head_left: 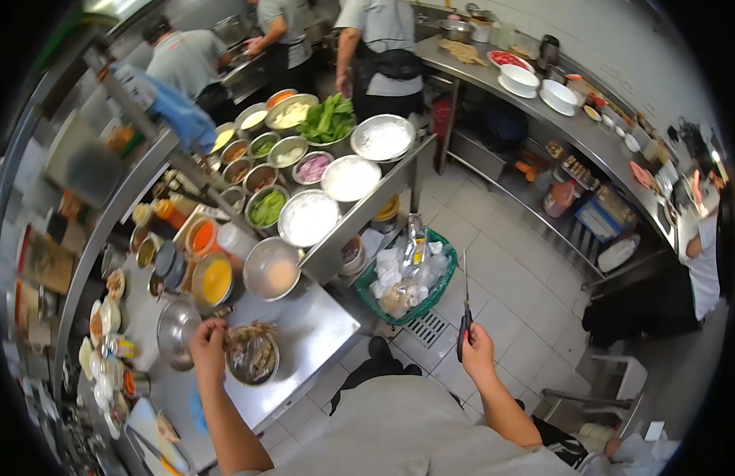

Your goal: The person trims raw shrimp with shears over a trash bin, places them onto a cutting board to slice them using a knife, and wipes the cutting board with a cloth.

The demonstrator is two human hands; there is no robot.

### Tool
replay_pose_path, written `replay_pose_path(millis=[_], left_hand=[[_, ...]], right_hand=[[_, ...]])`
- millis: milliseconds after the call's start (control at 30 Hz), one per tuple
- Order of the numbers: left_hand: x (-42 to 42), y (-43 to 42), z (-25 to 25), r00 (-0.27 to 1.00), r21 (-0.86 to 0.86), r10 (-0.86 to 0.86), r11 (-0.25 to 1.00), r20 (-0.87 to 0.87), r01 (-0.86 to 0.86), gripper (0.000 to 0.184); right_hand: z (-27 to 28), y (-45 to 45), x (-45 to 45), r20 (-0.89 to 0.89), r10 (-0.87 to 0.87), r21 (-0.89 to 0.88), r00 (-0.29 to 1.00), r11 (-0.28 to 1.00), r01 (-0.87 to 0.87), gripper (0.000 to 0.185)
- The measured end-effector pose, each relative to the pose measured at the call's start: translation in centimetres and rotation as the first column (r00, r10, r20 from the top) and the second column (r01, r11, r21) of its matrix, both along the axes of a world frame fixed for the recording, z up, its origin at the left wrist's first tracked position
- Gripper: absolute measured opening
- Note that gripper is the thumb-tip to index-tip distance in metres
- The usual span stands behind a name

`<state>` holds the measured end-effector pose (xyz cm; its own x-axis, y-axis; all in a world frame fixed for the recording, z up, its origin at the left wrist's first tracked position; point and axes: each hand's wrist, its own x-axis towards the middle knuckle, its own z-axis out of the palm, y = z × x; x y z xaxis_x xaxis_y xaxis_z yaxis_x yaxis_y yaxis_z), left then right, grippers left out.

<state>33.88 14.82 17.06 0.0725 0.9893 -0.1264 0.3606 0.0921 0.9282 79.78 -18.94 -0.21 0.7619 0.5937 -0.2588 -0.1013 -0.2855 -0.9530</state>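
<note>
My right hand (477, 350) is closed around the black handles of a pair of scissors (465, 317), held out over the floor with the narrow blades pointing away from me. My left hand (208, 347) is at the left rim of a metal bowl (266, 379) of raw, greyish shrimp (254, 351). Its fingers are pinched together, and whatever may be between them is too small to make out. Just left of that hand sits a bare metal mixing bowl (177, 335). Behind the shrimp are a bowl of yellow liquid (217, 279) and a bowl of pinkish liquid (277, 271).
A raised shelf holds bowls of white powder (308, 218), leafy greens (328, 119) and other ingredients. A green-lined bin (435, 289) full of rubbish stands beside the steel table (320, 327). Several people work at the back and right. A knife (152, 448) lies at lower left.
</note>
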Motion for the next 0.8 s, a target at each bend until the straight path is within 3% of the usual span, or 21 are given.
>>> replay_pose_path(millis=[67, 133, 233, 333, 400, 467, 500, 533, 633, 800], left_hand=[[5.1, -1.2, -0.4, 0.947, -0.188, 0.042, 0.982, 0.318, 0.02, 0.018], [10.2, -2.2, -1.4, 0.83, -0.301, 0.033, 0.939, 0.557, 0.165, 0.029], [16.5, -2.1, -4.0, 0.695, -0.311, -0.05, 0.87, 0.717, 0.383, 0.045], [22.5, -1.1, -4.8, 0.705, -0.261, -0.123, 0.874, 0.698, 0.41, 0.051], [26.0, -0.7, -4.2, 0.761, -0.22, -0.159, 0.902, 0.629, 0.37, 0.05], [28.5, 0.2, -5.0, 0.904, 0.147, -0.417, 0.904, 0.091, 0.402, 0.044], [30.1, -0.7, -2.4, 0.91, 0.262, -0.406, 0.873, -0.081, 0.412, 0.039], [31.3, -0.9, -2.3, 0.914, 0.265, -0.396, 0.876, -0.086, 0.404, 0.039], [34.8, -2.1, -1.9, 0.879, 0.327, -0.323, 0.837, -0.352, 0.438, 0.042], [39.6, -4.0, -3.0, 0.876, 0.428, -0.197, 0.812, -0.439, 0.397, 0.042]], right_hand=[[-0.3, 1.8, 0.7, -0.024, -0.061, 0.108, 0.998, 0.992, 0.063, 0.011], [1.4, 3.4, 1.5, 0.024, -0.099, 0.081, 0.995, 0.992, 0.097, 0.013], [3.5, 5.1, 2.3, 0.002, -0.087, 0.113, 0.996, 0.99, 0.086, 0.012], [4.8, 6.2, 3.5, 0.044, -0.061, 0.108, 0.997, 0.993, 0.056, 0.01], [5.7, 6.6, 4.5, 0.027, -0.036, 0.102, 0.999, 0.994, 0.033, 0.008], [6.4, 7.1, 5.6, -0.058, -0.033, 0.115, 0.998, 0.993, 0.04, 0.009], [6.1, 7.1, 6.5, -0.062, -0.026, 0.122, 0.998, 0.992, 0.034, 0.009], [5.9, 7.2, 7.5, -0.047, -0.004, 0.148, 0.999, 0.989, 0.011, 0.008], [5.4, 6.5, 11.9, -0.004, 0.061, 0.154, 0.998, 0.986, -0.059, 0.008], [4.2, 4.4, 19.5, 0.089, 0.138, 0.121, 0.986, 0.981, -0.148, 0.009]])
